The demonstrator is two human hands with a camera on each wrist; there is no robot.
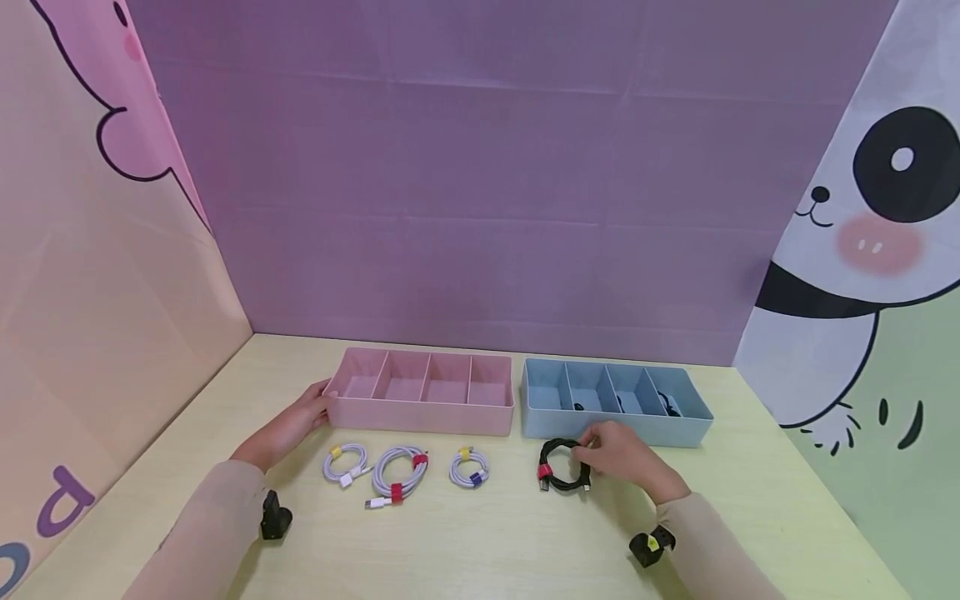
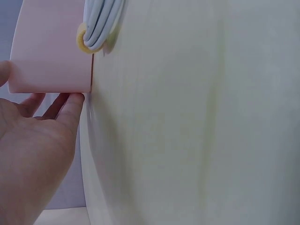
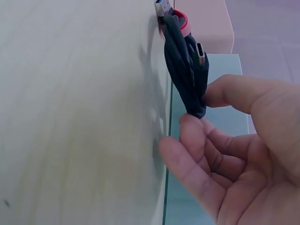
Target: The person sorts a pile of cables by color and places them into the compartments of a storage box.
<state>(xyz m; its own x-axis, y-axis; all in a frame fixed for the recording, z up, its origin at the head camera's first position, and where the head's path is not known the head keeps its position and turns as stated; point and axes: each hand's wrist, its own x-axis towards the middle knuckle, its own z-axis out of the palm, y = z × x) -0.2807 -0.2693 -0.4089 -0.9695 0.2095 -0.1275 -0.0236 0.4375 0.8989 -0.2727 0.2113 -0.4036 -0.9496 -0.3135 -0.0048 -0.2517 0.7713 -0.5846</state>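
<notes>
My right hand [image 1: 617,451] pinches a coiled black USB cable [image 1: 547,452] between thumb and fingertips, just in front of the blue divided box. In the right wrist view the cable [image 3: 180,65] shows a red tie and two metal plugs, and it appears slightly raised off the table. My left hand [image 1: 300,417] holds the front left corner of the pink divided box [image 1: 420,417]. Seen from the left wrist, the thumb lies on the box's front face [image 2: 51,47] and the fingers bear on its left end.
Three coiled white cables lie before the pink box: one with a yellow tie [image 1: 337,452], a larger one with red ties [image 1: 397,492], a small one with yellow and blue ties [image 1: 476,479]. The blue box [image 1: 622,427] stands to the right, with black items in several compartments.
</notes>
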